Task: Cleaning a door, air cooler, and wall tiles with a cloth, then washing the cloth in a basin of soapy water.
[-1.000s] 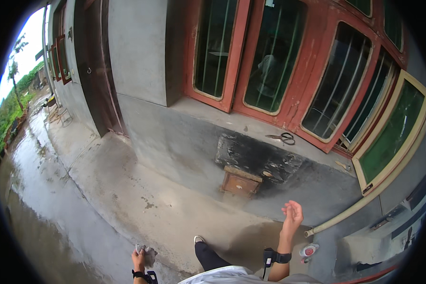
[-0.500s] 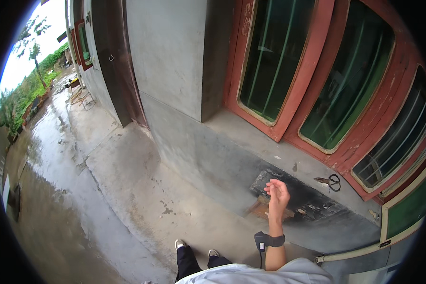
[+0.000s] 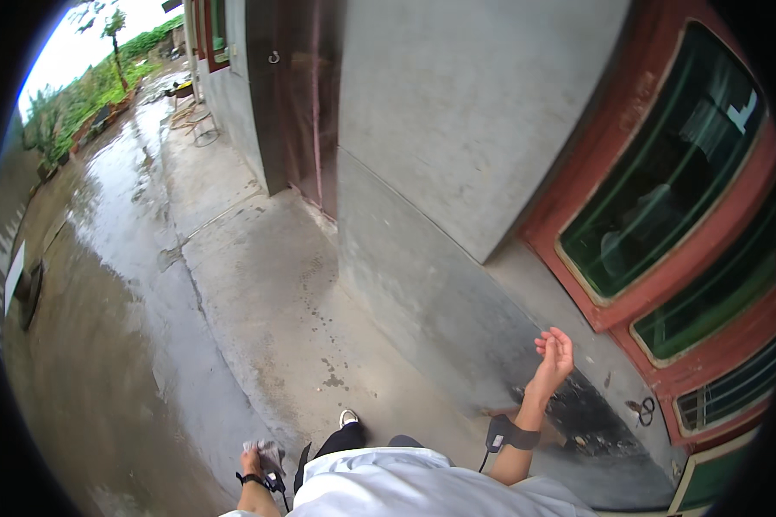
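Observation:
My right hand (image 3: 555, 355) is raised beside the grey wall, its fingers loosely curled and slightly apart, with nothing seen in it. A dark strap with a small box (image 3: 502, 432) goes round that forearm. Low at the left, my left hand (image 3: 251, 460) is closed on a crumpled greyish cloth (image 3: 272, 454); its exact kind is hard to make out at this size. A black band circles the left wrist. Black-handled scissors (image 3: 646, 411) lie on the window ledge (image 3: 610, 379), beyond my right hand and apart from it.
Red-framed windows (image 3: 664, 172) line the wall at the right. Below the ledge is a blackened recess (image 3: 591, 414). A dark door (image 3: 306, 112) stands farther along. Wet concrete (image 3: 121, 258) stretches to the left, with a wire stand (image 3: 205, 136) by the far wall.
My view has swung left, and the wall and windows have shifted right. My left hand with the cloth has come into view. A foot has stepped forward.

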`<state>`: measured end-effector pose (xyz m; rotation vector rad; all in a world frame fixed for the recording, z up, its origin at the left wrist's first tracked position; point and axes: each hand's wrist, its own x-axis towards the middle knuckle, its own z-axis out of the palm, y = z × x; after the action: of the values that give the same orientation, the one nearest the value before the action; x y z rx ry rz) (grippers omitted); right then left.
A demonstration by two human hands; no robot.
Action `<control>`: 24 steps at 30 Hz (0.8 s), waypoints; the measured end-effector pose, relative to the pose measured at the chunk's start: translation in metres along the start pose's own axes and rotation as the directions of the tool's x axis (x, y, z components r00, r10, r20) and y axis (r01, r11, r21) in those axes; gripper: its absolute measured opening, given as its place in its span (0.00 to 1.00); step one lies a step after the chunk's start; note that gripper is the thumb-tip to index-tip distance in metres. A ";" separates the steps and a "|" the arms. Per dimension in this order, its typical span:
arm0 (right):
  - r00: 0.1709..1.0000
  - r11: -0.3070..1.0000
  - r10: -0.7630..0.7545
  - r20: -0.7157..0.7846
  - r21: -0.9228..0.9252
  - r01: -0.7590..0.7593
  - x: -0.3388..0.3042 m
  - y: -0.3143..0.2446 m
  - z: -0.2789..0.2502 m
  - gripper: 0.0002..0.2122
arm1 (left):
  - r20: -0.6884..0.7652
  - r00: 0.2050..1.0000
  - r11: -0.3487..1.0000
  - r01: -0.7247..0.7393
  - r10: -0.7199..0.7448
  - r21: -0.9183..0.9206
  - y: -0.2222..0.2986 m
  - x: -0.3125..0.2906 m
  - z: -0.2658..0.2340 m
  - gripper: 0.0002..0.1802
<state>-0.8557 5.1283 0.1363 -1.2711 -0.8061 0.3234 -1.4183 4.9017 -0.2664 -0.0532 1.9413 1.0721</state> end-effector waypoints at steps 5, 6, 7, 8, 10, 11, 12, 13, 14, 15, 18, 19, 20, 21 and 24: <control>0.992 0.999 0.019 0.125 0.027 -0.023 0.006 -0.004 0.106 0.07 | 0.178 0.926 0.943 -0.326 0.333 -0.070 0.132 0.042 0.060 0.10; 0.990 1.000 0.019 0.138 0.010 -0.021 0.008 0.000 0.123 0.07 | 0.176 0.908 0.924 -0.372 0.381 -0.086 0.156 0.041 0.084 0.10; 0.989 1.000 0.020 0.144 -0.012 -0.019 0.012 0.005 0.138 0.07 | 0.209 0.893 0.916 -0.399 0.399 -0.043 0.182 0.034 0.103 0.09; 0.986 1.000 0.023 0.166 -0.001 -0.023 0.014 0.010 0.157 0.07 | 0.223 0.892 0.919 -0.390 0.392 -0.058 0.196 0.036 0.114 0.09; 0.977 0.999 0.052 0.208 -0.016 -0.050 0.020 0.022 0.193 0.07 | 0.291 0.886 0.927 -0.374 0.361 -0.014 0.218 0.039 0.132 0.09; 0.973 0.998 0.056 0.224 -0.011 -0.055 0.024 0.027 0.213 0.07 | 0.276 0.905 0.942 -0.336 0.325 -0.006 0.231 0.032 0.138 0.10; 0.969 0.998 0.059 0.242 -0.005 -0.060 0.028 0.033 0.233 0.07 | 0.266 0.916 0.946 -0.321 0.301 0.033 0.223 0.054 0.141 0.12; 0.967 0.998 0.061 0.249 -0.002 -0.062 0.033 0.038 0.250 0.07 | 0.256 0.931 0.960 -0.278 0.261 0.033 0.224 0.059 0.144 0.11; 0.966 0.998 0.063 0.252 0.004 -0.066 0.037 0.043 0.269 0.07 | 0.246 0.944 0.971 -0.236 0.222 0.031 0.225 0.065 0.146 0.11; 0.962 0.996 0.074 0.263 0.019 -0.082 0.040 0.046 0.291 0.07 | 0.198 0.970 0.989 -0.145 0.145 -0.012 0.208 0.083 0.137 0.10; 0.949 0.991 0.096 0.299 0.055 -0.118 0.052 0.068 0.355 0.07 | 0.091 0.993 0.974 0.088 -0.070 -0.208 0.189 0.109 0.127 0.10; 0.932 0.986 0.116 0.342 0.073 -0.150 0.057 0.074 0.380 0.06 | 0.083 0.989 0.943 0.140 -0.120 -0.301 0.164 0.120 0.109 0.10; 0.930 0.983 0.113 0.350 0.097 -0.156 0.062 0.080 0.409 0.06 | 0.083 0.983 0.901 0.185 -0.165 -0.392 0.156 0.134 0.097 0.11; 0.907 0.978 0.100 0.410 0.127 -0.166 0.066 0.087 0.434 0.06 | 0.040 0.979 0.906 0.200 -0.200 -0.374 0.167 0.131 0.107 0.13; 0.847 0.954 0.102 0.522 0.190 -0.232 0.067 0.092 0.510 0.06 | -0.107 0.964 0.928 0.199 -0.243 -0.315 0.186 0.131 0.100 0.16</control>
<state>-1.1430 5.5643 0.1116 -1.0283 -1.0628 0.9060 -1.5073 5.1334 -0.2607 -0.5217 1.8277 1.2295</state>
